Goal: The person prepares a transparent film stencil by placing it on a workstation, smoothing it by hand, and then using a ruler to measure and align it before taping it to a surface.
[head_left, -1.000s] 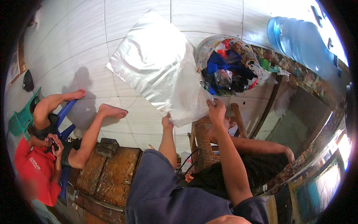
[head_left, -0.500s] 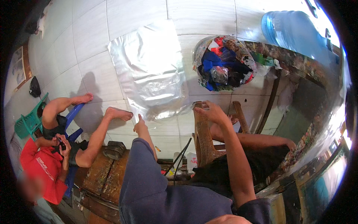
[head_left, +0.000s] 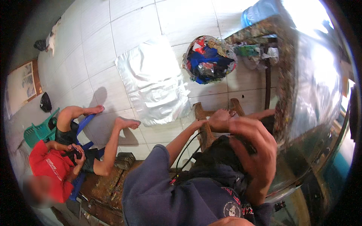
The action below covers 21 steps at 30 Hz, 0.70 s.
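My left hand [head_left: 201, 122] and my right hand [head_left: 221, 117] are together in front of my lap, above a brown wooden stool [head_left: 205, 136]. The right arm bends sharply at the elbow to reach across. Their fingers overlap and blur, so whether they hold anything is hidden. Beyond them a shiny silver sheet [head_left: 152, 84] lies flat and wrinkled on the tiled floor, apart from both hands. To its right stands a round bin [head_left: 229, 69] heaped with paint-stained scraps [head_left: 207, 60] in blue, red and black.
A paint-crusted table [head_left: 283, 90] with clear plastic film [head_left: 315, 83] borders the right side. Behind the bin is a blue water jug [head_left: 260, 13]. At left sits a person in a red shirt [head_left: 51, 169], bare feet near the sheet. A stained wooden box [head_left: 107, 184] stands between us.
My left hand has drawn back from the silver sheet's near edge, and my right has lowered to meet it. The view has shifted, showing more of the right-hand table.
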### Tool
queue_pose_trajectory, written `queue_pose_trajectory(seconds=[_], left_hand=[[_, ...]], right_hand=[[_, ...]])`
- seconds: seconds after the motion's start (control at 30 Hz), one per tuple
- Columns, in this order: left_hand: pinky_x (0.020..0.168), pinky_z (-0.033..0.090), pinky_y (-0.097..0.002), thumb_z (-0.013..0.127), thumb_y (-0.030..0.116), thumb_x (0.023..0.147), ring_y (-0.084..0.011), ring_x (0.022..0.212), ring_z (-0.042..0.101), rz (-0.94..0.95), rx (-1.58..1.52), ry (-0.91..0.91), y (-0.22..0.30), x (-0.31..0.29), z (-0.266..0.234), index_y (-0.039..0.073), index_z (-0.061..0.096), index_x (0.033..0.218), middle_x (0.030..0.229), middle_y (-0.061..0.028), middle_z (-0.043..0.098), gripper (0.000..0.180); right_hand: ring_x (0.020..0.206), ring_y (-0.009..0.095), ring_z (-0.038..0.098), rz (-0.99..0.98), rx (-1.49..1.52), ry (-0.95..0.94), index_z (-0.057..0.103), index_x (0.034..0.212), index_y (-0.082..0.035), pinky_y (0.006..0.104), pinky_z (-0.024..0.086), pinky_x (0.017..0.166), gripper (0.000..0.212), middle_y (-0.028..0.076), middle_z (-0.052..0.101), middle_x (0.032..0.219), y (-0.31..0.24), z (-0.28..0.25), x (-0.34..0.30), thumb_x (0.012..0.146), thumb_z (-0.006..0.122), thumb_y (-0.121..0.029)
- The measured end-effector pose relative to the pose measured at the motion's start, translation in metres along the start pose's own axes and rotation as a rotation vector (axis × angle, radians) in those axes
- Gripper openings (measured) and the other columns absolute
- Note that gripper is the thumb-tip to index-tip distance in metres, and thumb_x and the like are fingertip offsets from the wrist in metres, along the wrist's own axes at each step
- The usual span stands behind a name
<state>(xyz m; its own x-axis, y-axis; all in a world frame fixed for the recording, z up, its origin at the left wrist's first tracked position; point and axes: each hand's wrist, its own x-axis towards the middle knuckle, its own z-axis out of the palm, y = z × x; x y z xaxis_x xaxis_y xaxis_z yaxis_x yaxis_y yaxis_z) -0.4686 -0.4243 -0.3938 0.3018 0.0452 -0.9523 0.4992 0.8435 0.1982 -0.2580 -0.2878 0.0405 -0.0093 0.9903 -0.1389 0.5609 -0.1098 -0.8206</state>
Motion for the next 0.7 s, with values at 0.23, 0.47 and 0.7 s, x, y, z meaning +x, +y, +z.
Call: queue_pose_trajectory(seconds=[0.23,0.47,0.7], left_hand=[[0.096,0.049,-0.0425,0.068,0.042,0.088,-0.0327,0.116,0.063,0.318,0.555,-0.212,0.034,-0.050,0.033,0.007,0.055,0.139,0.132,-0.0232,0.061,0.063],[0.093,0.048,-0.0441,0.065,0.043,0.090,-0.0336,0.112,0.063,0.611,0.662,-0.159,0.108,-0.062,0.090,0.007,0.058,0.131,0.125,-0.0228,0.063,0.055],[0.090,0.048,-0.0457,0.062,0.043,0.092,-0.0346,0.108,0.064,0.634,0.811,-0.084,0.092,-0.066,0.087,0.006,0.061,0.124,0.119,-0.0223,0.065,0.049]], right_hand=[[0.090,0.029,0.073,-0.711,0.067,0.188,0.068,0.109,-0.013,0.0439,0.058,0.076,0.030,0.012,0.074,0.104,-0.086,-0.043,-0.081,0.082,0.078,-0.017],[0.089,0.025,0.071,-0.540,-0.002,0.236,0.075,0.113,-0.018,0.0362,0.056,0.076,0.038,0.010,0.072,0.105,-0.117,-0.054,-0.149,0.078,0.071,-0.002],[0.133,0.036,0.048,0.274,-0.399,0.697,0.058,0.135,-0.006,0.0471,0.040,0.108,0.054,0.019,0.053,0.141,0.032,-0.006,-0.245,0.084,0.073,-0.016]])
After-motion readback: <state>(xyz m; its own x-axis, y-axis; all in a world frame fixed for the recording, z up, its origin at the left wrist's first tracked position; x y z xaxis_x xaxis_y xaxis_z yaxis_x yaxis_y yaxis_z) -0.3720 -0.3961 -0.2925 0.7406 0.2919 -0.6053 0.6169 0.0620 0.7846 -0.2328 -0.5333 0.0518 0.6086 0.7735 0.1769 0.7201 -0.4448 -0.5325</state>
